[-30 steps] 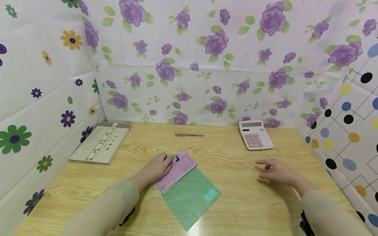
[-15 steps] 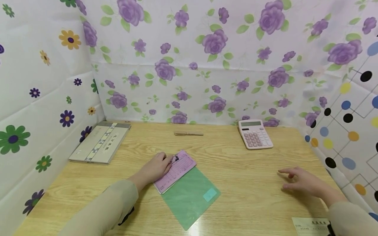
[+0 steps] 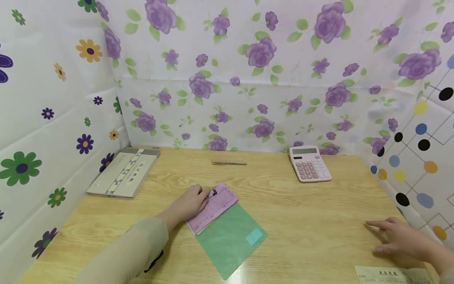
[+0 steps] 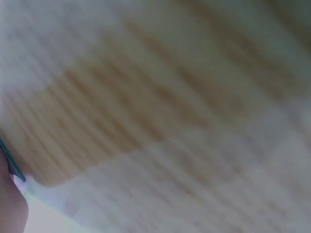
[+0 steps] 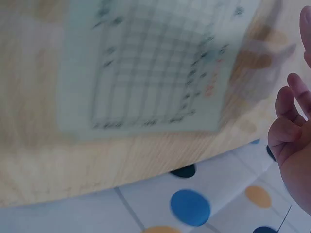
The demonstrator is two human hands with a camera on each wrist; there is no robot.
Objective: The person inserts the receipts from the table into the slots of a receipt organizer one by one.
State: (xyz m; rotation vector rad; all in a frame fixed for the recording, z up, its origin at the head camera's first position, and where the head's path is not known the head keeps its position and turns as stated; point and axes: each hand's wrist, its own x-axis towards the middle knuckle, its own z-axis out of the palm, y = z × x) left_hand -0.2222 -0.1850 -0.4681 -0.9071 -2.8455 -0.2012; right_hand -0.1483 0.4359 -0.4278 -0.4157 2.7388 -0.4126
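Note:
In the head view, my left hand point(image 3: 191, 202) holds a pink printed form pad point(image 3: 220, 203) at its left edge, fingers bent beside a black clip point(image 3: 214, 193). Under the pad lies a green plastic folder point(image 3: 228, 240) with a light blue label point(image 3: 253, 236). The underside of the left hand's grip is hidden. My right hand point(image 3: 402, 241) hovers at the table's right side, holding nothing, with index finger extended and thumb apart. Below it lies a pale printed form sheet point(image 3: 386, 273); the right wrist view shows this form point(image 5: 150, 73) has a ruled grid.
At the back right stands a pink calculator point(image 3: 310, 164). A pen point(image 3: 229, 162) lies at the back centre of the wooden table point(image 3: 305, 213). A beige ledger book point(image 3: 124, 172) rests at the back left. Patterned cloth point(image 3: 234, 79) encloses three sides.
My right hand has moved right and toward me, away from the table's middle. The pale form sheet has come into fuller view below it. My left hand stays on the pink form pad.

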